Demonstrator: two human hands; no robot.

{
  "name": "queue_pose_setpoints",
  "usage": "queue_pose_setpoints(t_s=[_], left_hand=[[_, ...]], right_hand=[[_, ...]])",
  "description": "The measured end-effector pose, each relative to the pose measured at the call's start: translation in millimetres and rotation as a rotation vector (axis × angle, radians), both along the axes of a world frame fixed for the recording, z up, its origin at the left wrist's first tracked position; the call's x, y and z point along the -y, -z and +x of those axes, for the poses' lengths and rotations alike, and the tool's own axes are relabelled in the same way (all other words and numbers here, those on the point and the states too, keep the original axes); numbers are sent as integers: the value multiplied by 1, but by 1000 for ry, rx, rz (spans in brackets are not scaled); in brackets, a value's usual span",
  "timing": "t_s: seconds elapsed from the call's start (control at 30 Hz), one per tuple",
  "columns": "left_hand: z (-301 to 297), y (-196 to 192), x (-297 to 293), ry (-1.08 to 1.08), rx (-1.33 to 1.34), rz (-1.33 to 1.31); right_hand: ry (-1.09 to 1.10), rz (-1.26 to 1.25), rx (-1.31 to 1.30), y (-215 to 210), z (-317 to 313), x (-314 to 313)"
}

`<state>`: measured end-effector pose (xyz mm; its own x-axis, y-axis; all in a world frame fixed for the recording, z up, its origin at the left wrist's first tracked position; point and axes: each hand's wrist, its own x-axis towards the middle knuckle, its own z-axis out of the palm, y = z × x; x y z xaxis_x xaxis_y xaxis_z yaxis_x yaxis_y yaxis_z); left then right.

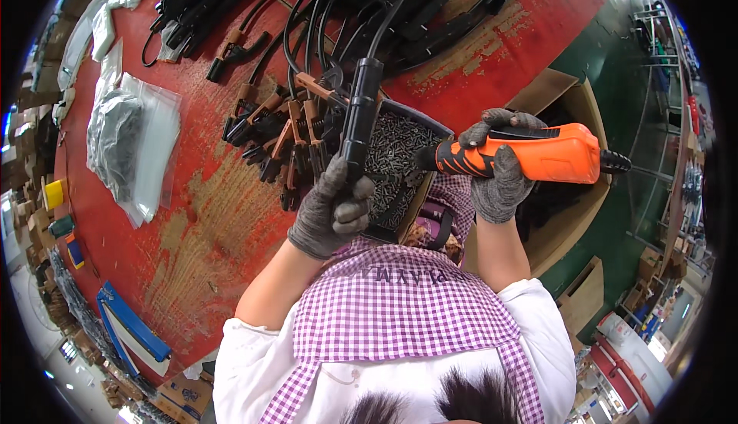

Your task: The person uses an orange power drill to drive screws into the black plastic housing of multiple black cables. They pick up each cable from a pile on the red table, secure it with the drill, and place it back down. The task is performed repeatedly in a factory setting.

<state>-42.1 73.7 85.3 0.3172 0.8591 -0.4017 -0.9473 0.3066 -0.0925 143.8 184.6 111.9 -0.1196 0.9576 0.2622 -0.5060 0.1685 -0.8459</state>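
Note:
My left hand (333, 212), in a grey glove, is closed around the lower end of a black tubular handle (361, 113) with a cable coming out of its top. In my right hand (500, 166), gloved too, lies an orange and black power screwdriver (550, 153). Its black nose points left, over the edge of an open box of small dark screws (392, 147). That box stands between my hands. To the left of the held handle sits a pile of copper-coloured clamps with black grips (296, 132), partly hidden behind it.
More black handles and cables (384, 9) lie at the far side of the worn red table (204, 262). Clear plastic bags (138, 147) are on its left. At my right stands an open cardboard box (573, 216) with dark things inside. A blue-edged tray (132, 332) sits near left.

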Motion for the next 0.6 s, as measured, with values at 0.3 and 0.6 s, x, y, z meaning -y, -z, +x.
queue_pose_setpoints(t_s=[0.3, 0.6], left_hand=[[5, -3, 0, 42, -185, -42], [4, 1, 1, 75, -185, -24]], right_hand=[[-13, -23, 31, 10, -8, -3], [-18, -42, -35, 8, -10, -3]])
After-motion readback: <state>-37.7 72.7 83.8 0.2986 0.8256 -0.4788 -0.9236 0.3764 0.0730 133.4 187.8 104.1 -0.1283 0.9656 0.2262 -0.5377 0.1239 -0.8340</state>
